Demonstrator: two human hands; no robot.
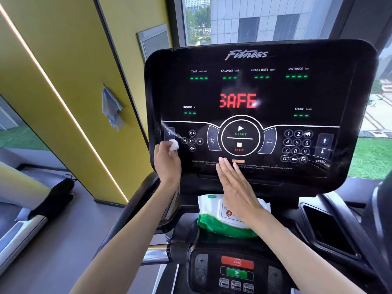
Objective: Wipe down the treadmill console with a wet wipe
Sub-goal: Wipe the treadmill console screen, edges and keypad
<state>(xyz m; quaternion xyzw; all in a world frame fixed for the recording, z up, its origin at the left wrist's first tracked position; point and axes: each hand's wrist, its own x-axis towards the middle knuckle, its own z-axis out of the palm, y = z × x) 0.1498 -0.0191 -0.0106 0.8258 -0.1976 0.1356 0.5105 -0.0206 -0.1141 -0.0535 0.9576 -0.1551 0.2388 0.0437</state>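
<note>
1. While the left hand (pixel 167 162) is pinching a balled-up wet wipe (pixel 174 144) between curled fingers and thumb, it is pressing the wad against the lower left corner of the treadmill console (pixel 254 90), just beside the volume buttons.
2. The right hand (pixel 235 183) is lying flat with straight, released fingers. Its fingertips are touching the console's bottom strip just under the STOP button (pixel 239 147). It is gripping nothing and is probably steadying the panel.
3. Wet-looking streaks are showing around the wipe at the left edge and across the number keypad (pixel 297 146) on the right, so I judge those zones are already covered.
4. The upper readout area with the red SAFE text is showing only a small smear. The top half and the centre dial are likely left to do, and the task is looking about midway at best.
5. The wipe pack (pixel 212 225) is sitting on the ledge below the console, partly behind the right wrist.
</note>
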